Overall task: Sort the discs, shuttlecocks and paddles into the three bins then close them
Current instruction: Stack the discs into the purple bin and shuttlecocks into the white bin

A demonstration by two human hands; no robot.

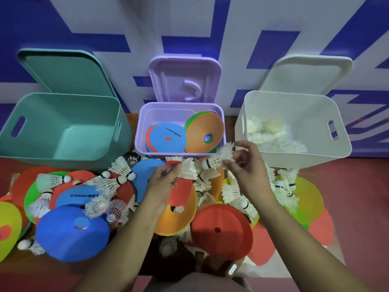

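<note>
Two hands hover just before the purple bin (139,131): left hand (162,183) pinches a shuttlecock (188,171), right hand (249,165) pinches a second shuttlecock (219,157) by its right corner.

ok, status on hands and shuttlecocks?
Left hand grips white feathered shuttlecocks; right hand pinches one more shuttlecock beside open white plastic bin. Nothing in the way.

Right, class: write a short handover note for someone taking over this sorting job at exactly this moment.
Left hand pinches shuttlecocks above the pile. Right hand holds a shuttlecock near the white bin.
Done: some discs are in the purple bin, and some shuttlecocks are in the white bin.
Left: the teal bin is empty, no paddles are binned, the pile needs sorting, and all three lids are open.
</note>
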